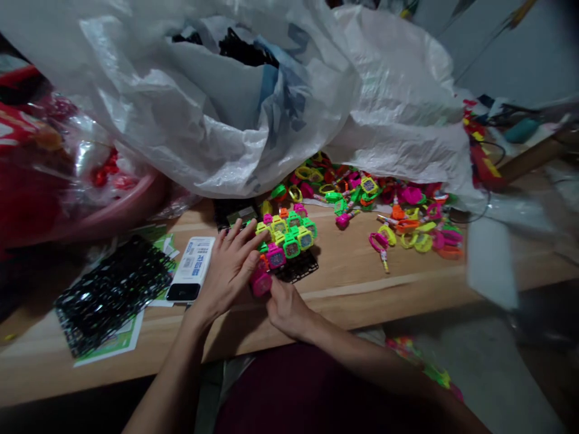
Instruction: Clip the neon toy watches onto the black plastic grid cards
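Left grip [230,269]: spread, fingertips on toy watches [289,238] (bright plastic)
Right grip [287,310]: curled against pink watch [261,282], pinch unclear
Ahead of grips: loose heap [407,211], unsorted

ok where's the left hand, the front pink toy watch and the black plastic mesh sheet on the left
left hand [228,268], head view, back of the hand
front pink toy watch [261,283], head view, its case
black plastic mesh sheet [113,292], head view, middle of the sheet

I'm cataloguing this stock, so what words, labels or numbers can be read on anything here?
White oblong item: blue print on its label, too blurred to read.
Toy watches: faces too small to read.
Green-and-white printed paper: print too small to read.
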A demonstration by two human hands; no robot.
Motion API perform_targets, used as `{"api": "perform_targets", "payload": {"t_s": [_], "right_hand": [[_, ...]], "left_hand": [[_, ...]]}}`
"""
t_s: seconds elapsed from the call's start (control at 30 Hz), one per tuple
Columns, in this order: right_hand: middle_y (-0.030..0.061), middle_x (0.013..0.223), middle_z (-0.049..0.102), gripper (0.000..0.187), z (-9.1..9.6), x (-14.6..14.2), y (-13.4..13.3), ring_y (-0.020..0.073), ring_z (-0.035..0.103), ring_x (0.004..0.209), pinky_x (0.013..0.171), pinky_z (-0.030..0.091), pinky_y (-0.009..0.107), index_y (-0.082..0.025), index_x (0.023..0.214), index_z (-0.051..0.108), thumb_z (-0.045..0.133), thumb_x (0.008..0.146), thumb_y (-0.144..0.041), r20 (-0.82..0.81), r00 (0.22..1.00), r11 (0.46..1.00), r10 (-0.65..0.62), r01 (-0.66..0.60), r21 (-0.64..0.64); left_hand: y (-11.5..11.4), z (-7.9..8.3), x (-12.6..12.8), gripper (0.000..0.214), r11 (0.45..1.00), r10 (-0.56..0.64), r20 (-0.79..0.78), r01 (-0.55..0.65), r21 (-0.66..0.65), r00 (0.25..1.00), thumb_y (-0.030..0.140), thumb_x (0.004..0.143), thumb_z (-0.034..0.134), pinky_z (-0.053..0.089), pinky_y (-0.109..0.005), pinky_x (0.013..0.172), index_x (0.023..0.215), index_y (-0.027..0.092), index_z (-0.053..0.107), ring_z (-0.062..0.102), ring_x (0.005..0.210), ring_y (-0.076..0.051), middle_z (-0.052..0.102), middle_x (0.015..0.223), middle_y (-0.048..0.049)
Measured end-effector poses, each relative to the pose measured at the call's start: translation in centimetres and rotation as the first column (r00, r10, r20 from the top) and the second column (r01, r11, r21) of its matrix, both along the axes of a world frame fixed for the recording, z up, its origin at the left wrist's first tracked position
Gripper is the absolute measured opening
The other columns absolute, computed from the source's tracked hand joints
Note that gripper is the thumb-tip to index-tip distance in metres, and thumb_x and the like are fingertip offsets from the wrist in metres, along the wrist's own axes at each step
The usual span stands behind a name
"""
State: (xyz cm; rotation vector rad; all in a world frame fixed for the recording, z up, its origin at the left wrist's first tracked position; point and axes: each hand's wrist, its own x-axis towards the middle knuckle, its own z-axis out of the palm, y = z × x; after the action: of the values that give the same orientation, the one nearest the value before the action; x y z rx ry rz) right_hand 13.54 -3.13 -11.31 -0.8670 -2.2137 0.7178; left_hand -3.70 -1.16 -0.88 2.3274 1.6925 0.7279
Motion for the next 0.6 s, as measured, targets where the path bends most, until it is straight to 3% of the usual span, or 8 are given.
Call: {"api": "perform_targets", "payload": {"t_s": [0.1, 0.3, 0.4, 0.53, 0.6], "right_hand": [[0.0113, 0.104, 0.066, 0.045, 0.0, 0.1, 0.5, 0.0243, 0.063, 0.094, 0.087, 0.054, 0.036, -0.016, 0.123, 0.049, 0.045, 0.080, -0.007, 0.005, 1.000, 0.999, -0.013, 0.013, -0.029], [0.0122, 0.090, 0.064, 0.028, -0.6, -0.8, 0.3, 0.0259, 0.060, 0.081, 0.079, 0.054, 0.038, -0.014, 0.105, 0.057, 0.045, 0.082, -0.005, 0.226, 0.974, 0.981, 0.029, -0.071, 0.179], [0.0125, 0.093, 0.065, 0.023, -0.2, -1.3, 0.4, 0.0259, 0.061, 0.083, 0.078, 0.055, 0.037, -0.013, 0.105, 0.057, 0.046, 0.086, -0.006, 0.269, 0.961, 0.973, 0.055, -0.112, 0.202], [0.0101, 0.105, 0.069, 0.020, 2.1, 1.6, 1.5, 0.0213, 0.066, 0.097, 0.088, 0.055, 0.032, -0.014, 0.115, 0.057, 0.054, 0.095, -0.013, 0.096, 0.988, 0.986, 0.120, -0.130, 0.108], [0.0095, 0.119, 0.068, 0.024, 3.8, 5.8, 2.3, 0.0192, 0.065, 0.108, 0.095, 0.054, 0.032, -0.017, 0.123, 0.056, 0.060, 0.099, -0.022, -0.067, 0.998, 0.997, 0.021, -0.016, 0.078]], "left_hand": [[0.4, -0.1, 0.0, 0.057, 1.000, 0.000, 0.005, 0.000, 0.008, 1.000, 0.054, 0.106, 0.019, 0.012, -0.059, 0.128, 0.152, 0.034, 0.047, 0.020, 0.160, -0.026, 0.037, 0.168, -0.0009], [0.9, 0.0, 0.0, 0.058, 1.000, 0.014, -0.040, -0.013, 0.026, 0.999, 0.058, 0.104, 0.027, 0.016, -0.062, 0.126, 0.148, 0.033, 0.053, 0.023, 0.158, -0.030, 0.040, 0.166, -0.0039], [1.2, 0.0, -0.1, 0.057, 1.000, 0.018, -0.072, -0.016, 0.025, 0.997, 0.056, 0.103, 0.028, 0.018, -0.063, 0.126, 0.148, 0.031, 0.054, 0.024, 0.158, -0.033, 0.040, 0.165, -0.0062], [1.9, -0.4, -0.1, 0.056, 0.998, 0.038, -0.113, -0.033, 0.050, 0.993, 0.055, 0.102, 0.032, 0.019, -0.066, 0.126, 0.149, 0.031, 0.053, 0.023, 0.158, -0.037, 0.040, 0.165, -0.0073], [1.9, -0.4, 0.1, 0.055, 0.998, 0.044, -0.116, -0.039, 0.048, 0.992, 0.054, 0.102, 0.032, 0.019, -0.066, 0.126, 0.149, 0.032, 0.052, 0.023, 0.158, -0.036, 0.039, 0.166, -0.0064]]}}
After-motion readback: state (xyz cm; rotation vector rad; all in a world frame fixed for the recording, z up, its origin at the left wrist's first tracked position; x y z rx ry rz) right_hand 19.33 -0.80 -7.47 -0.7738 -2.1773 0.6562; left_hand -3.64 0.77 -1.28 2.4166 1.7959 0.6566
